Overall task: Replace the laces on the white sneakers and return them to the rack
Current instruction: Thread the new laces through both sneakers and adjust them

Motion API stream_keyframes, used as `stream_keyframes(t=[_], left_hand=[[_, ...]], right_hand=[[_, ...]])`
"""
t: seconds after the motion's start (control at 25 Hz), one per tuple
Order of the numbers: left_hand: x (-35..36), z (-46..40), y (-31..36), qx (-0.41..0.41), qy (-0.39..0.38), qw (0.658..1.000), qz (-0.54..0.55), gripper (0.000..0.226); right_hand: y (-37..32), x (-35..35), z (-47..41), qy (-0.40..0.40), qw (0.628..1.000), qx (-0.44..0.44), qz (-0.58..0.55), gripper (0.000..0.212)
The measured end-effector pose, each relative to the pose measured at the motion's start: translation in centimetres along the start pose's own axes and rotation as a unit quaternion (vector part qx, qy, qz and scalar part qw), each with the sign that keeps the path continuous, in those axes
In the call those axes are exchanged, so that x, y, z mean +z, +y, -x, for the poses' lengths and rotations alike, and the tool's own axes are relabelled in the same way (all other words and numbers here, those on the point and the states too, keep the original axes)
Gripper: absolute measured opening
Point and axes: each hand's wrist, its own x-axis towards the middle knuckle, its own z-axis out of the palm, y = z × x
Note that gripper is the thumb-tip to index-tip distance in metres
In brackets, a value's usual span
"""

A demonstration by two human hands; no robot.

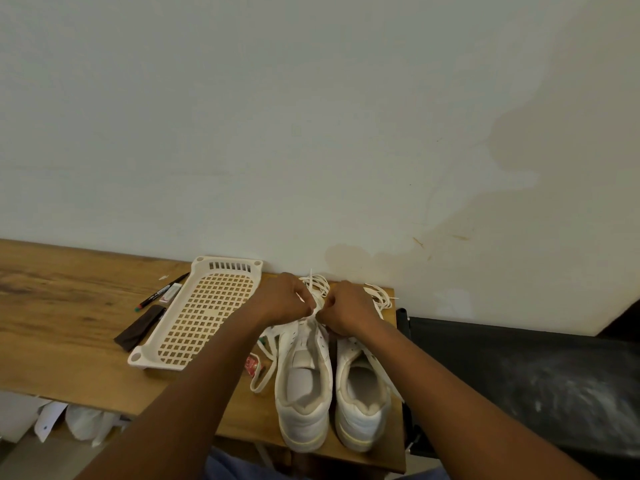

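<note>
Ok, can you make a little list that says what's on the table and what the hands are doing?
table: wooden table, against a wall
shoes: two white sneakers side by side, heels toward the person
rack: white plastic rack, left of the sneakers
left hand: pinching a lace at the left sneaker's front
right hand: pinching the lace too
extras: pens beside the rack

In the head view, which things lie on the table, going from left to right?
Marker → dark cloth → rack → left sneaker → right sneaker.
</note>
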Motion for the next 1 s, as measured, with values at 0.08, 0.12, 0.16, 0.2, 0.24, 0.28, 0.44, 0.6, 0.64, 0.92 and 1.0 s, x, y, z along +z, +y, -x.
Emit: stream_keyframes(t=[0.08, 0.12, 0.16, 0.2, 0.24, 0.28, 0.44, 0.6, 0.64, 0.92, 1.0], left_hand=[[-0.4, 0.0, -0.4, 0.012, -0.013, 1.0, 0.006, 0.031], [-0.4, 0.1, -0.7, 0.012, -0.039, 0.999, -0.007, 0.042], [-0.4, 0.2, -1.1, 0.008, -0.064, 0.998, -0.021, 0.052], [-0.4, 0.2, -1.4, 0.004, -0.081, 0.996, -0.033, 0.06], [-0.4, 0.1, -1.6, 0.001, -0.092, 0.995, -0.043, 0.067], [-0.4, 0.0, -1.9, 0.001, -0.098, 0.994, -0.05, 0.072], [-0.7, -0.2, -2.3, -0.002, -0.128, 0.991, -0.045, 0.084], [-0.8, -0.3, -2.7, -0.001, -0.151, 0.988, -0.027, 0.092], [-0.9, -0.3, -2.8, 0.002, -0.151, 0.988, -0.027, 0.093], [-0.8, -0.4, -2.7, 0.003, -0.15, 0.989, -0.016, 0.085], [-0.8, -0.4, -2.8, 0.003, -0.149, 0.989, -0.011, 0.086]], right_hand=[[-0.1, -0.6, 0.1, 0.045, 0.999, -0.017, 0.005, 0.022], [-0.1, -1.0, 0.0, 0.061, 0.998, -0.021, -0.019, 0.023], [-0.4, -1.6, 0.0, 0.074, 0.993, -0.015, -0.087, 0.022], [-0.9, -2.4, 0.0, 0.086, 0.975, 0.002, -0.207, 0.018], [-1.4, -3.2, 0.2, 0.096, 0.928, 0.019, -0.359, 0.015], [-1.8, -4.1, 0.4, 0.102, 0.867, 0.025, -0.487, 0.014], [-1.3, -5.7, 0.5, 0.095, 0.935, -0.047, -0.339, 0.017], [0.4, -2.7, 0.7, -0.067, 0.971, -0.112, 0.202, 0.016], [0.5, -2.5, 0.8, -0.074, 0.968, -0.115, 0.211, 0.01], [-1.0, -5.6, 0.7, 0.035, 0.86, -0.02, -0.508, 0.016], [-1.1, -6.0, 0.9, 0.039, 0.857, -0.012, -0.514, 0.013]])
